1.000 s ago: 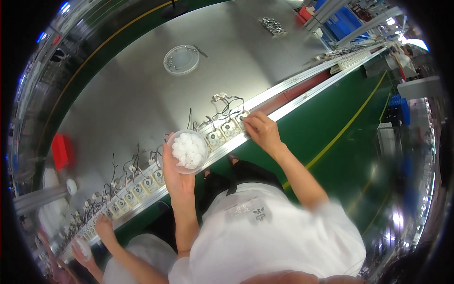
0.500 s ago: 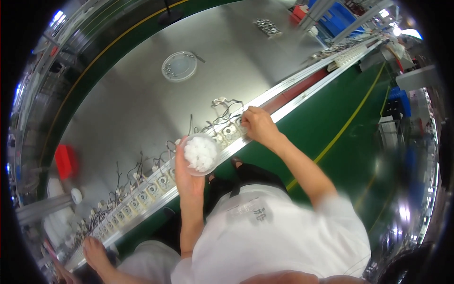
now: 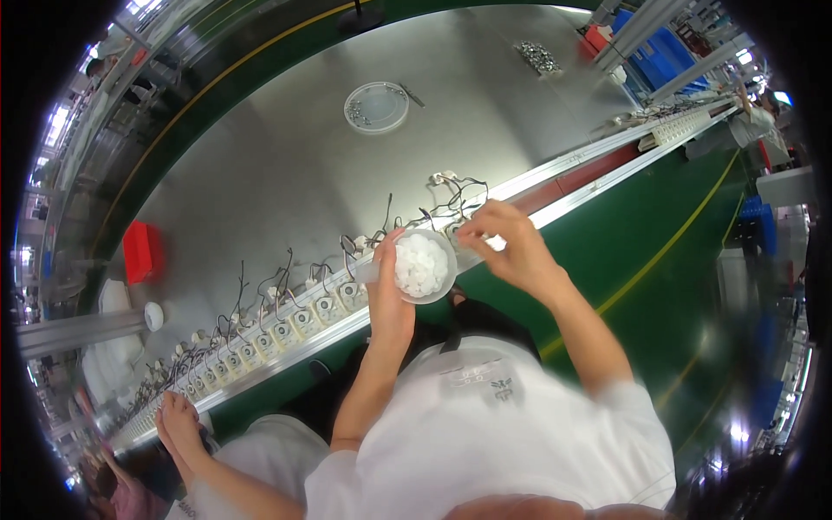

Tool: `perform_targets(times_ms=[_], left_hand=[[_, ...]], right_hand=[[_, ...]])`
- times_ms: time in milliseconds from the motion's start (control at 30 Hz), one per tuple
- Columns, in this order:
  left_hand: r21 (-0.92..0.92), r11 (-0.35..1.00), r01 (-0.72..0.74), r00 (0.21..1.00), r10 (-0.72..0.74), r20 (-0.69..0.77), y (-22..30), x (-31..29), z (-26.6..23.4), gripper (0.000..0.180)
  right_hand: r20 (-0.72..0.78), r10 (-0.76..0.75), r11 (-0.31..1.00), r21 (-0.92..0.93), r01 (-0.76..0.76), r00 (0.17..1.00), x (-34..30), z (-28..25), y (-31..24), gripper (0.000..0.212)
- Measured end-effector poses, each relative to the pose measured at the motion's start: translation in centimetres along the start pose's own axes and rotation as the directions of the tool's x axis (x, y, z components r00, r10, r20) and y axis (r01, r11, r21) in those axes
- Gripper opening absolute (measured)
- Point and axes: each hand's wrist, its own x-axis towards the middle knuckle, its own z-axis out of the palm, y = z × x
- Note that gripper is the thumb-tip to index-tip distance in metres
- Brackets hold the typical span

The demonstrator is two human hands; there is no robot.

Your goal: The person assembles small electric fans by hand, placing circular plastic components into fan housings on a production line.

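Observation:
My left hand (image 3: 394, 308) is closed around a round see-through tub (image 3: 451, 276) filled with small white pieces (image 3: 422, 263). It holds the tub over the rail, above the row of square off-white fittings (image 3: 303, 318) with round dark centres and loose black wires. Just right of the tub, my right hand (image 3: 517, 247) has its fingertips pinched together over a fitting (image 3: 453, 232) in the row. A pale spot shows between its fingers, but what they hold, if anything, is too small to name.
On the grey metal table lie a round clear dish (image 3: 377, 107) with small metal parts, a thin tool (image 3: 412, 94) and a heap of metal parts (image 3: 538, 58). A red bin (image 3: 143, 251) stands at left. A co-worker's hands (image 3: 179, 425) are at the row, lower left.
My right hand has drawn back toward the tub, fingers still pinched. The tub in my left hand now stands nearer to it. The whole view has shifted, with the table lying further right.

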Motion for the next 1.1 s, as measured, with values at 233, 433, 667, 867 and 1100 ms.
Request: perform_targets(times_ms=[233, 433, 667, 867, 1100], left_hand=[[0.001, 1.000, 0.011, 1.000, -0.011, 0.027, 0.2, -0.1, 1.1, 0.035], [-0.047, 0.998, 0.047, 0.998, -0.045, 0.051, 0.3, 0.4, 0.6, 0.036], [-0.089, 0.993, 0.073, 0.996, -0.068, 0.057, 0.7, 1.4, -0.2, 0.036], [-0.165, 0.985, 0.041, 0.998, -0.031, 0.062, 2.0, 2.7, -1.6, 0.040], [-0.144, 0.990, 0.005, 1.000, -0.003, 0.011, 4.2, 2.3, -1.3, 0.043]], right_hand=[[0.224, -0.170, 0.884, -0.394, 0.249, 0.960, -0.2, 2.1, -1.4, 0.017], [0.151, -0.204, 0.891, -0.381, 0.247, 0.967, -0.4, 2.6, -0.8, 0.018], [-0.052, 0.168, 0.983, 0.083, -0.163, 0.984, -1.7, 2.5, 1.1, 0.011], [-0.086, 0.337, 0.940, 0.090, -0.330, 0.938, -3.2, 3.4, 4.7, 0.013], [-0.172, 0.108, 0.930, -0.330, -0.160, 0.979, -2.8, 4.6, 4.8, 0.009]])
